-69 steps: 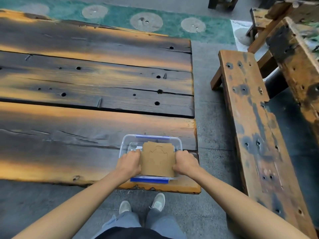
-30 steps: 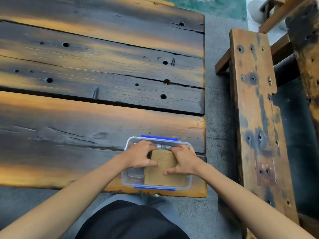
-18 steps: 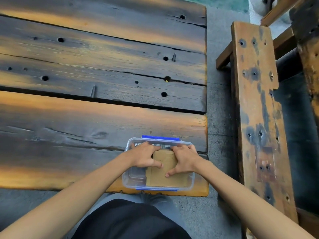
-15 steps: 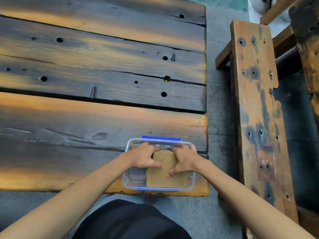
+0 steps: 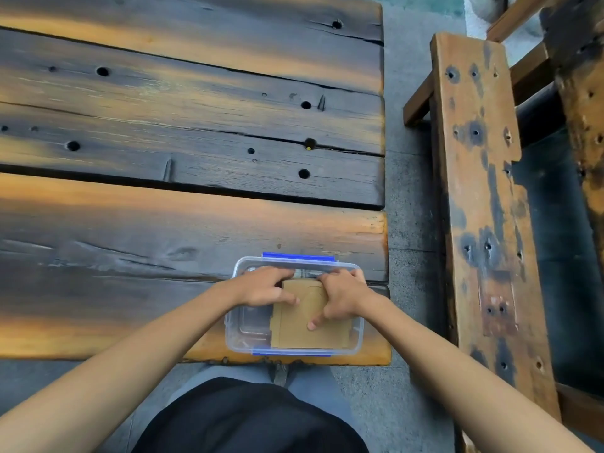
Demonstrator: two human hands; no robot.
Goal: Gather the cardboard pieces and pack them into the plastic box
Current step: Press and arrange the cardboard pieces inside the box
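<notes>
A clear plastic box [image 5: 248, 325] with blue clips sits at the near right corner of a weathered plank table [image 5: 163, 223], and the brown cardboard [image 5: 304, 328] lies flat inside it, filling the right part and leaving the left part bare. Both hands reach into the box close together: the left hand [image 5: 263, 287] and right hand [image 5: 341, 297] press down on the cardboard's far end with spread fingers, gripping nothing. A worn wooden bench [image 5: 483, 207] stands to the right across a strip of grey floor [image 5: 408, 223].

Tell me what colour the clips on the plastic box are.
Blue. The clips sit on the far and near long edges of the clear plastic box; the head view shows them.
</notes>
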